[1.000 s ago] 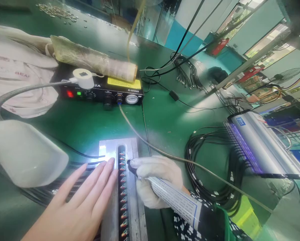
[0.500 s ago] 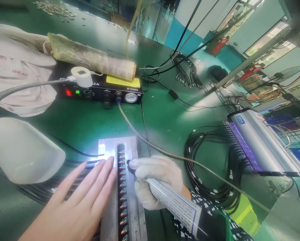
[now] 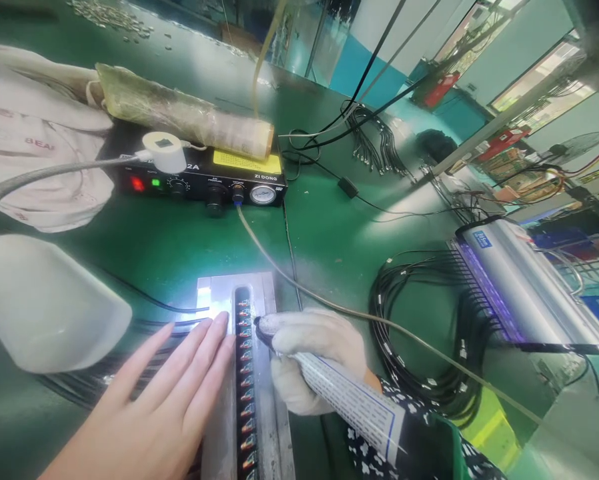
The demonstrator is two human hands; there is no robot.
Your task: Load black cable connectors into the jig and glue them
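Observation:
A long metal fixture [image 3: 274, 433] lies on the bench, with a slot down its middle holding a row of small connector ends [image 3: 247, 393]. My bare left hand [image 3: 154, 393] lies flat with its fingers extended, the fingertips on the fixture's left side over black cables. My right hand [image 3: 319, 360], in a white glove, is wrapped round a glue tube [image 3: 354, 407] with a printed label. Its dark tip [image 3: 258, 323] points at the slot's right edge near the upper connectors. I cannot make out whether the tip touches anything.
A white lamp head [image 3: 54, 307] stands at the left. Behind the fixture sits a black dispenser box [image 3: 194, 183] with a gauge and a wrapped roll [image 3: 184, 117] on top. Coiled black cables [image 3: 389, 340] lead to a silver lamp unit [image 3: 534, 287] at right. A thin hose [image 3: 329, 305] crosses the bench.
Almost nothing differs. The whole view has shifted very slightly; both hands and the glue tube keep their places at the fixture.

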